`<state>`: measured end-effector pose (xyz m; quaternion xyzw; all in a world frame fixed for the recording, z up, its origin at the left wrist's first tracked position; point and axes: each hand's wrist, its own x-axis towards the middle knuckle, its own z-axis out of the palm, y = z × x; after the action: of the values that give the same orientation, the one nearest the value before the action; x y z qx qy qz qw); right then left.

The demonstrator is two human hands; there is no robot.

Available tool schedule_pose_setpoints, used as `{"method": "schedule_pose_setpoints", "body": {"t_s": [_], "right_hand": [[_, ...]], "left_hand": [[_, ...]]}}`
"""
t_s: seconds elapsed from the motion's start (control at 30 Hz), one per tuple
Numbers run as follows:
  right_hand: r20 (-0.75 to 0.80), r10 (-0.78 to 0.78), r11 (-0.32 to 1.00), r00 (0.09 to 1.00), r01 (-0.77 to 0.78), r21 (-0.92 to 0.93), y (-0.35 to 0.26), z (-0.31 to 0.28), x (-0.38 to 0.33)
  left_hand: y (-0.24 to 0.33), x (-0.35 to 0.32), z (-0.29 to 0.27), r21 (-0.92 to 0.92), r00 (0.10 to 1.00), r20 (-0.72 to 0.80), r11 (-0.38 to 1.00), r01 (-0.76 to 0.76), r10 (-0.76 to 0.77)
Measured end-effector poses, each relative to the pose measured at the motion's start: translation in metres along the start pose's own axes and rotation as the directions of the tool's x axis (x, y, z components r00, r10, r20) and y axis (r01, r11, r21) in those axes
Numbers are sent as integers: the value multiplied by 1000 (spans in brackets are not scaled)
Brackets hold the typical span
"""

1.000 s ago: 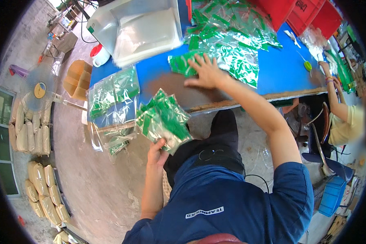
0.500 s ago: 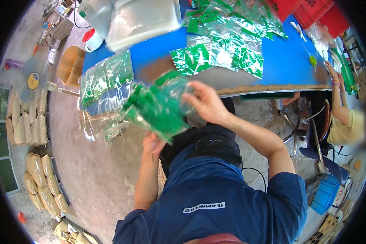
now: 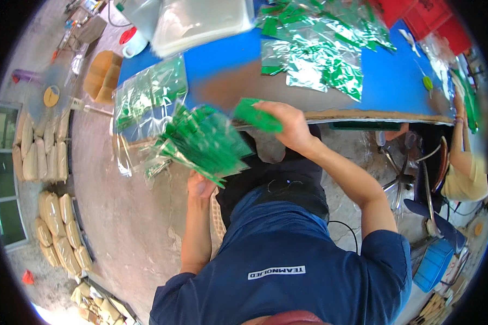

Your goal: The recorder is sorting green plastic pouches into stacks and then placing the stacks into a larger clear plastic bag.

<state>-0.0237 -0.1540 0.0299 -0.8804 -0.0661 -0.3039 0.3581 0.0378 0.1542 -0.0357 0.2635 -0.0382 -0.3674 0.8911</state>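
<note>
A stack of green-printed clear bags [image 3: 203, 142] is gripped from below by the left hand [image 3: 201, 186], in front of the blue table [image 3: 222, 59]. One green bag [image 3: 256, 115] is pinched by the right hand [image 3: 288, 123].

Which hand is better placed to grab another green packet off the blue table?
Probably the right hand: it sits at the blue table edge near the loose green packets, while the left hand supports the stack.

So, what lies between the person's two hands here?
In the head view, a fanned stack of green-printed clear plastic packets spans the gap: the left hand holds it from below and the right hand grips its top.
</note>
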Motion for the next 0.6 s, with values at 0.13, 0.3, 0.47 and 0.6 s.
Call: {"method": "schedule_pose_setpoints", "body": {"t_s": [0.13, 0.3, 0.47, 0.6], "right_hand": [[338, 573, 492, 746, -643, 586, -49, -5, 22], [379, 551, 517, 744, -660, 545, -50, 0, 22], [-95, 478, 832, 873, -417, 366, -7, -17, 35], [-67, 282, 661, 957, -244, -710, 36, -33, 7]], "left_hand": [[-6, 21, 10, -24, 995, 82, 998, 59, -57], [-9, 24, 7, 31, 990, 30, 990, 140, -141], [-21, 19, 18, 137, 991, -38, 981, 135, -131], [-32, 14, -6, -94, 993, -35, 990, 105, -109]]}}
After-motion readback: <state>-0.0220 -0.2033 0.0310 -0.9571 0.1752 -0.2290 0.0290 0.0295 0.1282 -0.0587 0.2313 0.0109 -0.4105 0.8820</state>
